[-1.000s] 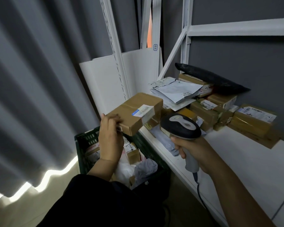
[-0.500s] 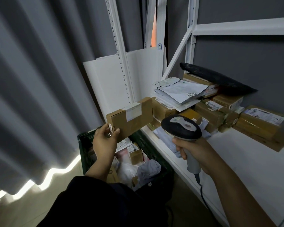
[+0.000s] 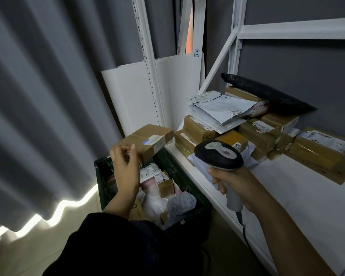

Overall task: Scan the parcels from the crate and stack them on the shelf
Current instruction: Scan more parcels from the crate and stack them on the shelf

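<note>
My left hand [image 3: 126, 168] holds a brown cardboard parcel [image 3: 145, 141] by its near end, above the dark green crate [image 3: 102, 172]. The parcel's white label faces up and is blurred. My right hand [image 3: 237, 184] grips the handle of a black and grey barcode scanner [image 3: 217, 154], whose head points toward the parcel. The crate on the floor holds several more parcels and soft bags. A pile of scanned boxes and mailers [image 3: 227, 124] sits at the back of the white shelf [image 3: 307, 206].
A black padded mailer [image 3: 267, 94] leans on top of the pile against the grey wall. White shelf uprights [image 3: 147, 62] and white boards stand behind the crate. Grey curtains [image 3: 38, 96] hang at the left. The scanner's cable [image 3: 245, 234] hangs down past the shelf's front edge.
The parcel has turned in my left hand: its label faced me half a second ago and now lies on top, tilted flat. The scanner has stayed nearly still.
</note>
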